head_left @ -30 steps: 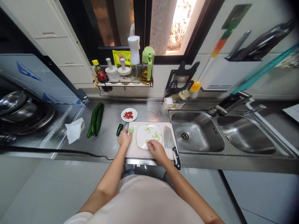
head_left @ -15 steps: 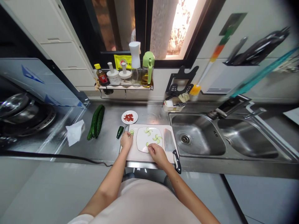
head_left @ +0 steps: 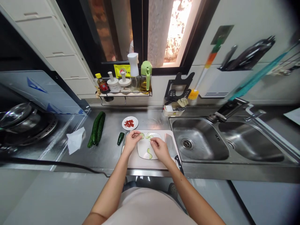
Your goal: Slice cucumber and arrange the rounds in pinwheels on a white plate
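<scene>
your left hand [head_left: 131, 142]: pinching one cucumber slice [head_left: 142, 135], at the plate [head_left: 142, 151]'s far left corner. your right hand [head_left: 160, 150]: grip unclear, nearer the plate's near-edge slices [head_left: 150, 156].

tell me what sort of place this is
Most likely a home kitchen: there is a double steel sink set in the counter, a lidded pot on what looks like a stove, and a rack of seasoning and oil bottles under the window.
</scene>
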Demonstrator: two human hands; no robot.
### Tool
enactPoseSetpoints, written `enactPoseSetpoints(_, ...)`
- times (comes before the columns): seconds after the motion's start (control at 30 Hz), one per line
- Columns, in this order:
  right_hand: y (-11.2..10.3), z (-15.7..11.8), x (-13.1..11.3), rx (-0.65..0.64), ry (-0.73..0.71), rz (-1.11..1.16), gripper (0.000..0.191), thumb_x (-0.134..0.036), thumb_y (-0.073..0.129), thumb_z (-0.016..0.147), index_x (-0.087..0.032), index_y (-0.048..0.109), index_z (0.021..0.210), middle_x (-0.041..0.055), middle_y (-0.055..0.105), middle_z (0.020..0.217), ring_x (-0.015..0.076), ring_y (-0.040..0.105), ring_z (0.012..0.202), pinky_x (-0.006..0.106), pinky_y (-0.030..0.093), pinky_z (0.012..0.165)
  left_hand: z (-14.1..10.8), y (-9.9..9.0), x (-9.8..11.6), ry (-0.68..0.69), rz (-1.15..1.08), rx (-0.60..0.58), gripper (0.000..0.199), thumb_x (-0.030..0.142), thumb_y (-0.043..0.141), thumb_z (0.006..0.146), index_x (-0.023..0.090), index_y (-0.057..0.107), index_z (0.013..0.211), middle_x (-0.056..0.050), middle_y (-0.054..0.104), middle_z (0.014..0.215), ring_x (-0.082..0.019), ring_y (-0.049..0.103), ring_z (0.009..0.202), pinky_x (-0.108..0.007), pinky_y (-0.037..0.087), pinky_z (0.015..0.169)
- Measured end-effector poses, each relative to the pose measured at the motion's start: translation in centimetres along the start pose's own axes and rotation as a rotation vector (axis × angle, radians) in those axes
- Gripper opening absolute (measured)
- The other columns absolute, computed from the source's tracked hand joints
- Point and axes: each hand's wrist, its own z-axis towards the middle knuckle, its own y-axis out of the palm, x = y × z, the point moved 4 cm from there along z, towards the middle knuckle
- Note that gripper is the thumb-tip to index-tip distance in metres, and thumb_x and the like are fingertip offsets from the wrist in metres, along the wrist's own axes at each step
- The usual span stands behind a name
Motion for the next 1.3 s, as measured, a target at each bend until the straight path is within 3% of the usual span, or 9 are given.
enactPoseSetpoints(0.1,-0.9,1.3,-1.8,0.021,-0.049,0.057,0.023,-0.034,0.051,0.085,-0.020,0.065,0.098,0.0061,0.065,0.092,0.0152,0.056,0.074,0.028,0.044,0.071,-1.1,1.0,2.6,0.069,0.103,-0.101,0.030,0.031,0.073,0.065,0.016,0.061,0.087,0.000,0.059,0.073,-0.010,0.053,0.067,-0.022,0.042,0.067)
enactPoseSetpoints(0.2,-1.3,2.1,-2.9,-0.056,-0.073,0.107,0.022,-0.035,0.053,0.084,-0.022,0.066,0.096,0.0049,0.066,0.096,0.0155,0.057,0.081,0.027,0.045,0.070,-1.9,1.7,4.1,0.114,0.219,-0.190,0.032,0.029,0.071,0.067,0.018,0.062,0.096,0.000,0.059,0.072,-0.012,0.054,0.070,-0.023,0.042,0.069)
enactPoseSetpoints(0.43,-0.9,2.1,-2.7,-0.110,-0.002,0.223,0.016,-0.034,0.056,0.079,-0.019,0.063,0.080,0.0011,0.066,0.079,0.0143,0.058,0.076,0.026,0.044,0.067,-2.7,2.4,4.2,0.134,0.254,-0.263,0.037,0.031,0.072,0.069,0.019,0.061,0.103,0.000,0.060,0.075,-0.012,0.055,0.071,-0.023,0.041,0.069)
enactPoseSetpoints(0.57,-1.2,2.2,-2.4,-0.057,0.053,0.310,0.020,-0.037,0.055,0.079,-0.019,0.062,0.075,0.0010,0.065,0.076,0.0142,0.057,0.074,0.027,0.046,0.068,-2.9,2.3,3.4,0.016,0.098,-0.195,0.047,0.039,0.076,0.065,0.017,0.059,0.103,-0.001,0.062,0.079,-0.010,0.054,0.067,-0.021,0.040,0.065)
enactPoseSetpoints(0.67,-1.5,2.3,-2.3,-0.013,0.080,0.327,0.021,-0.038,0.055,0.079,-0.019,0.061,0.073,0.0012,0.064,0.074,0.0145,0.057,0.073,0.028,0.047,0.068,-3.4,2.4,2.1,-0.218,-0.037,-0.137,0.049,0.054,0.066,0.072,0.016,0.057,0.101,-0.002,0.063,0.071,-0.007,0.051,0.057,-0.018,0.036,0.054)
enactPoseSetpoints(0.77,-1.5,2.3,-2.2,-0.007,0.085,0.329,0.021,-0.039,0.055,0.079,-0.019,0.061,0.074,0.0015,0.064,0.076,0.0145,0.057,0.073,0.028,0.047,0.070,-4.2,3.1,1.0,-0.482,-0.228,-0.198,0.053,0.062,0.057,0.076,0.018,0.056,0.106,-0.002,0.064,0.072,-0.006,0.049,0.051,-0.015,0.031,0.046)
enactPoseSetpoints(0.87,-1.2,2.2,-2.1,-0.022,0.084,0.352,0.021,-0.040,0.056,0.078,-0.020,0.061,0.075,0.0020,0.064,0.077,0.0145,0.056,0.074,0.028,0.047,0.070,-4.6,3.8,0.5,-0.620,-0.436,-0.249,0.049,0.056,0.061,0.076,0.020,0.055,0.109,-0.002,0.064,0.075,-0.006,0.053,0.053,-0.015,0.034,0.047)
enactPoseSetpoints(1.1,-1.0,1.9,-1.9,-0.049,0.070,0.366,0.021,-0.039,0.057,0.078,-0.019,0.060,0.073,0.0011,0.063,0.075,0.0139,0.056,0.074,0.029,0.047,0.072,-3.9,3.5,0.7,-0.590,-0.501,-0.219,0.046,0.033,0.075,0.067,0.022,0.057,0.108,0.002,0.061,0.078,-0.004,0.053,0.055,-0.014,0.036,0.047)
enactPoseSetpoints(1.3,-0.9,1.5,-1.9,-0.076,0.100,0.399,0.020,-0.039,0.058,0.077,-0.019,0.060,0.074,0.0011,0.062,0.073,0.0132,0.055,0.071,0.026,0.046,0.066,-3.9,3.2,1.2,-0.506,-0.424,-0.178,0.053,0.028,0.078,0.061,0.022,0.056,0.109,0.003,0.060,0.076,-0.004,0.051,0.056,-0.014,0.034,0.048)
